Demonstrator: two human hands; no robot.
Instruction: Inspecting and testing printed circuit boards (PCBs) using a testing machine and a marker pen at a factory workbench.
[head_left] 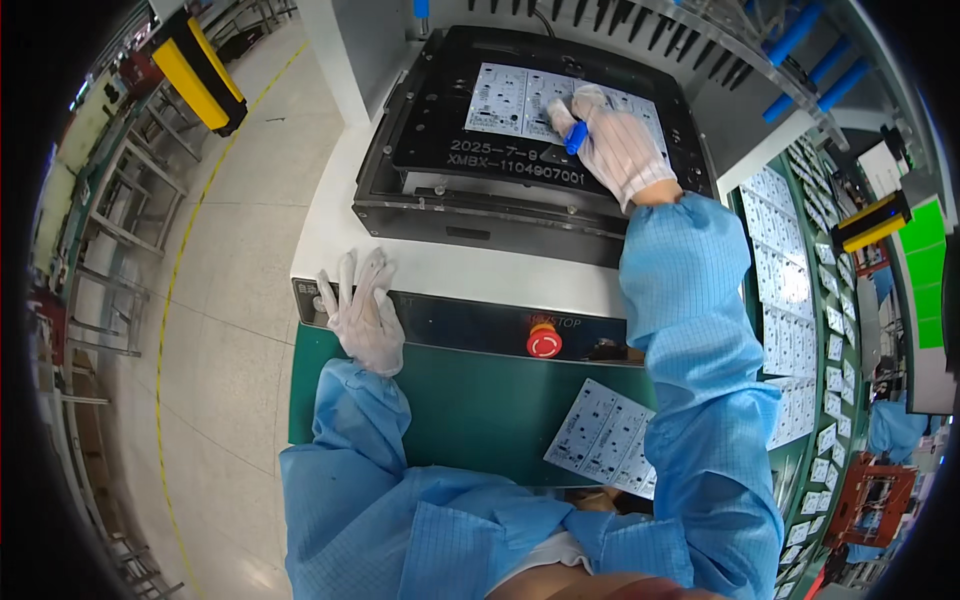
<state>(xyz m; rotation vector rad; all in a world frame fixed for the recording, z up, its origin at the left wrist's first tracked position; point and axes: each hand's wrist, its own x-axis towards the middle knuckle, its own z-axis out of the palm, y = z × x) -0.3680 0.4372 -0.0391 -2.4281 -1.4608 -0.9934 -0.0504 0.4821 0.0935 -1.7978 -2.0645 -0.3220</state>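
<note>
My right hand (pixel 615 140), in a thin whitish glove, reaches over a white printed circuit board panel (pixel 498 100) lying in a black test fixture (pixel 430 125). Its fingers are bent down at the board, and a small blue piece (pixel 575 137) shows by the thumb; whether it is gripped or worn I cannot tell. Gloved as well, my left hand (pixel 365 315) rests with fingers spread on the left front edge of the white machine (pixel 450 265). Between my arms, a second circuit board panel (pixel 600 435) lies on the green work surface (pixel 470 410), partly under my right sleeve.
A red emergency stop button (pixel 544 341) sits on the front panel. Rows of board panels (pixel 780 260) stand along the right. Above the fixture hang dark pins and blue rods (pixel 800 35). Yellow-and-black bars (pixel 200 75) flank the machine; metal racks (pixel 130 190) line the left aisle.
</note>
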